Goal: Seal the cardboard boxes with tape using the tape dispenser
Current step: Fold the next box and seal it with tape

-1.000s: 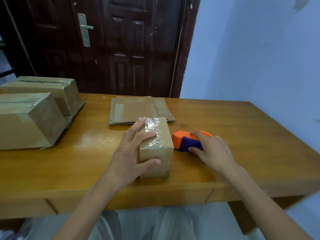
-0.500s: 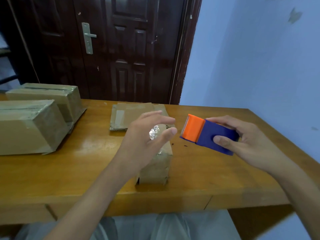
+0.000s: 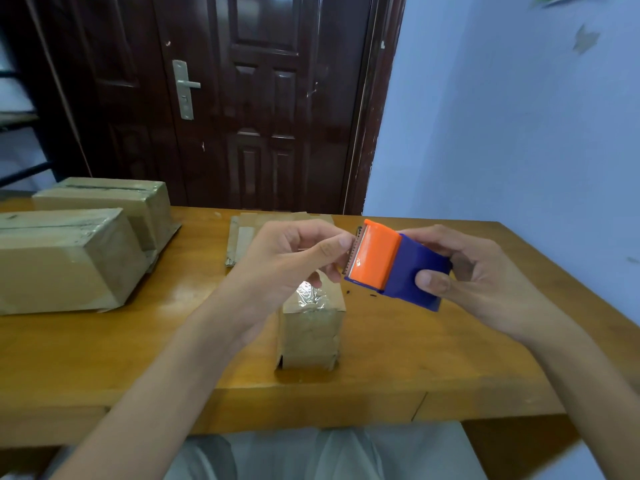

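Right now the step in hand looks like finding the free end of the tape. The right hand (image 3: 485, 271) grasps the tape dispenser (image 3: 394, 265) by its blue body, lifted above the bench (image 3: 450, 358) with the orange head and toothed blade turned toward the left. The left hand (image 3: 291, 261) has its thumb and fingers pinched together at that blade edge; whether a strip of clear tape is actually between them is hard to tell, since clear tape would barely show here.

Directly below stands the small cardboard box (image 3: 310, 327), upright on the bench near its front edge, with a crinkled patch of shiny tape already across its top. By my reading, the next move calls for drawing out a length of tape, pressing its end onto the box, then running the dispenser along the seam and tearing against the teeth.

Two larger boxes (image 3: 69, 258) sit at the left of the bench, well apart from the hands, and some flattened cardboard (image 3: 242, 237) lies behind the small box. A dark door (image 3: 259, 98) stands beyond. Nothing blocks the way down to the box; the chief risk is the tape folding on itself.
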